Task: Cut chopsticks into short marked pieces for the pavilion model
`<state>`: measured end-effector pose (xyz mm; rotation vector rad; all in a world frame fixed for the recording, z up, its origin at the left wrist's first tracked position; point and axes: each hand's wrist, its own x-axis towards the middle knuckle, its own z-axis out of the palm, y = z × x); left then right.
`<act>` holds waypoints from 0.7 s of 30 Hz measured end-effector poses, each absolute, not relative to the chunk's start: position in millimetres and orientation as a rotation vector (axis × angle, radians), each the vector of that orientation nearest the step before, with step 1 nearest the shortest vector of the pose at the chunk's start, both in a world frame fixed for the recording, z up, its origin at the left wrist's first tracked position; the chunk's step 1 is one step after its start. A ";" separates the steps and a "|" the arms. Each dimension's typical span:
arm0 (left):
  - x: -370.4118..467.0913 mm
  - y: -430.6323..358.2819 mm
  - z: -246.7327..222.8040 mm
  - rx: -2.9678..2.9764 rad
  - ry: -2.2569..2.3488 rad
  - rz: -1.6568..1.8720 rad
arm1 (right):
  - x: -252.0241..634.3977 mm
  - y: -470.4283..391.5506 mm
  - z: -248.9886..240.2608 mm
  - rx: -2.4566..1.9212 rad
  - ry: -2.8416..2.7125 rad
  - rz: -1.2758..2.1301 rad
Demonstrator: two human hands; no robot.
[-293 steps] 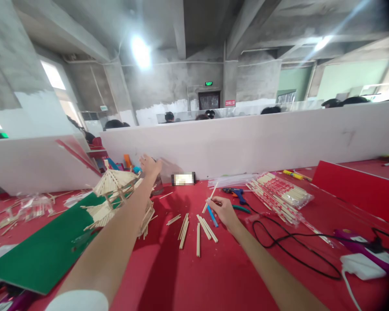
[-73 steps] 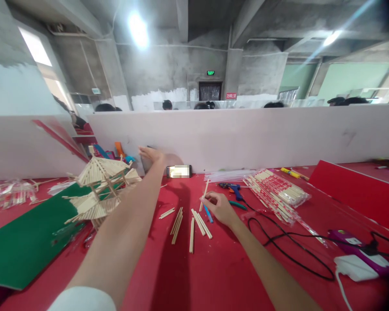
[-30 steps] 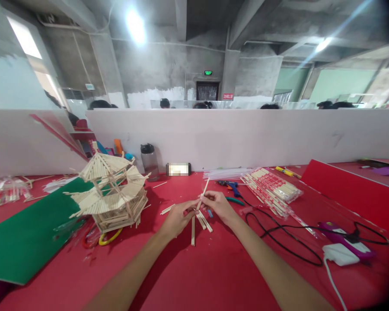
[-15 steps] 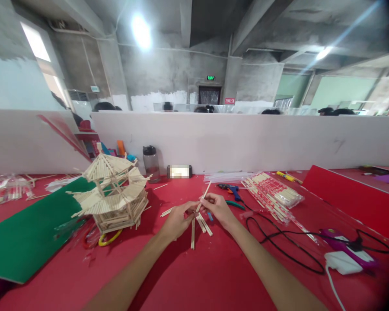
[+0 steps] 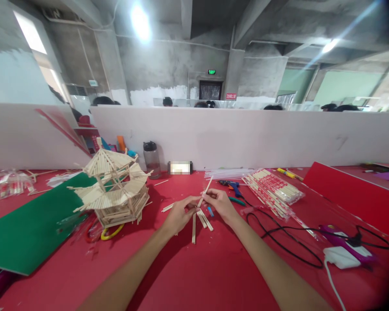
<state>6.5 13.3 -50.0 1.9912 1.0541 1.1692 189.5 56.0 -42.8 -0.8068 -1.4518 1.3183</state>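
Start near, at the smooth bright red tabletop (image 5: pixel 181 280): work low over it for steadiness. Just beyond, close below the fingers, mind the short, straight, pale wooden sticks (image 5: pixel 193 229) lying in small groups; lift clear rather than sweep across and scatter them. Over these, see the left hand (image 5: pixel 178 214) nearly closed, with thumb and curled fingers apparently about the lower end of one thin, straight, pale wooden stick (image 5: pixel 208 185). See the right hand (image 5: pixel 221 205) loosely curled, pinching the same stick higher up between thumb and forefinger. Cannot tell the exact contact at the left fingertips. Note the stick's tilt, top end up and to the right. Pinch lightly, using both holds to stop any twist; treat as light, stiff and probably easy to snap. Avoid knocking the short bright blue piece (image 5: pixel 210 211), of unclear material, just beside the right hand. Farther right, stay clear of the blue-bodied plastic glue gun (image 5: pixel 236 188) and the looping thin black cable (image 5: pixel 287 235). To the left, give space to the many-sided, two-roofed pale wooden model (image 5: pixel 129 194). Farther still, leave the clear, black-lidded bottle (image 5: pixel 151 160) untouched against the long white partition (image 5: pixel 220 138).
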 end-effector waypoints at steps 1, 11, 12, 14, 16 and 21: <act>6.5 13.3 -49.7 1.987 1.056 1.161 | 189.9 56.5 -43.2 -0.801 -1.458 1.313; 9.5 10.7 -45.9 1.953 1.085 1.191 | 188.5 56.9 -44.6 -0.760 -1.462 1.343; 9.7 11.3 -46.8 1.944 1.083 1.197 | 188.2 56.6 -44.2 -0.763 -1.465 1.337; 9.3 12.9 -48.4 1.927 1.076 1.207 | 187.9 55.7 -43.1 -0.772 -1.472 1.324; 8.1 14.2 -48.8 1.919 1.060 1.202 | 188.1 55.0 -41.9 -0.784 -1.476 1.312; 2.7 14.8 -46.2 1.966 1.028 1.158 | 190.3 55.1 -40.6 -0.806 -1.459 1.313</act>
